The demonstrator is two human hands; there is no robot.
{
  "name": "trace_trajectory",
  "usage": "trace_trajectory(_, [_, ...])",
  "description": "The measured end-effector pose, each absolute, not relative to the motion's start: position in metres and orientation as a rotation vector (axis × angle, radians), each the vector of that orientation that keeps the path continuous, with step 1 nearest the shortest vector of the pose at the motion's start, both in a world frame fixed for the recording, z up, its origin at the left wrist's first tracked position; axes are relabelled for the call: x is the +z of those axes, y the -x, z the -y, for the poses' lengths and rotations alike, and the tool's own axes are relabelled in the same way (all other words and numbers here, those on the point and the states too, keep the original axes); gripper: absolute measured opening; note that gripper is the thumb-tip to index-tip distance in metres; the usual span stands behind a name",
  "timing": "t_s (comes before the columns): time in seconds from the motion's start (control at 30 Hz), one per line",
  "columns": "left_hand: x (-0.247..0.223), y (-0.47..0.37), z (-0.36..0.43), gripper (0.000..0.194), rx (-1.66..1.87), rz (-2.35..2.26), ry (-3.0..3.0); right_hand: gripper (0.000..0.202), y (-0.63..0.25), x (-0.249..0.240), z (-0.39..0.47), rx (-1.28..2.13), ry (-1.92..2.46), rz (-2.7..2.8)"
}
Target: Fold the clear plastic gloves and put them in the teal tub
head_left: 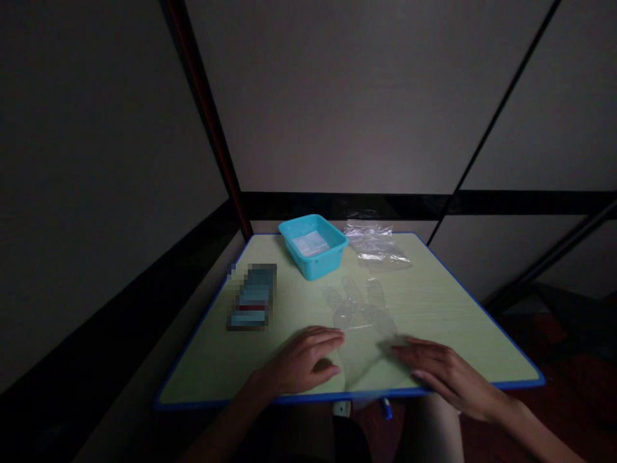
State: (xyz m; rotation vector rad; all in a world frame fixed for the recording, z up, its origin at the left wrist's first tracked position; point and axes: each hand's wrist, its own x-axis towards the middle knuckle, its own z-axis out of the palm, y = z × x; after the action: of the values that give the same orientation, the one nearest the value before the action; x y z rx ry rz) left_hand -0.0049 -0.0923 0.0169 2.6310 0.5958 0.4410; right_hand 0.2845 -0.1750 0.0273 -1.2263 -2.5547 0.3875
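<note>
A clear plastic disposable glove lies spread on the table, its finger shapes pointing toward the far side and its lower part reaching the near edge. At its left side, my left hand rests with the fingers stretched out and the thumb apart, holding nothing. My right hand is on the glove's right side, low over the near edge, fingers extended and slightly blurred. Whether its fingertips touch the film, I cannot tell.
A turquoise plastic basket with a white packet inside stands at the back. Crumpled clear plastic bags lie right of it. At left is a pixelated phone-like object. The pale table has a blue rim; walls stand behind and left.
</note>
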Motion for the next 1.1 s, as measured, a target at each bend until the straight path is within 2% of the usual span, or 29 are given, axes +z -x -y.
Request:
trace_trajectory(0.17, [0.014, -0.006, 0.098, 0.056, 0.485, -0.665, -2.788, 0.034, -0.285, 0.039, 0.167, 0.472, 1.302, 2.355])
trace_trajectory(0.27, [0.008, -0.017, 0.102, 0.032, 0.525, -0.773, -2.912, 0.035, -0.288, 0.035, 0.167, 0.445, 1.266, 2.394])
trace_trajectory(0.33, [0.006, -0.022, 0.103, 0.019, 0.523, -0.800, -2.974, 0.043, -0.291, 0.027, 0.167, 0.392, 1.203, 2.481])
trace_trajectory(0.43, [0.005, -0.025, 0.102, 0.019, 0.512, -0.792, -3.012, 0.052, -0.296, 0.013, 0.161, 0.299, 1.113, 2.599])
trace_trajectory(0.73, [0.005, -0.020, 0.101, 0.020, 0.544, -0.722, -3.037, 0.051, -0.296, 0.010, 0.129, 0.178, 0.971, 2.750])
trace_trajectory(0.93, [0.004, -0.019, 0.100, 0.021, 0.536, -0.697, -3.042, 0.048, -0.289, 0.019, 0.120, 0.228, 0.841, 2.873])
trace_trajectory(1.1, [0.005, -0.015, 0.095, 0.024, 0.572, -0.644, -3.036, 0.045, -0.287, 0.023, 0.122, 0.440, 0.884, 2.824])
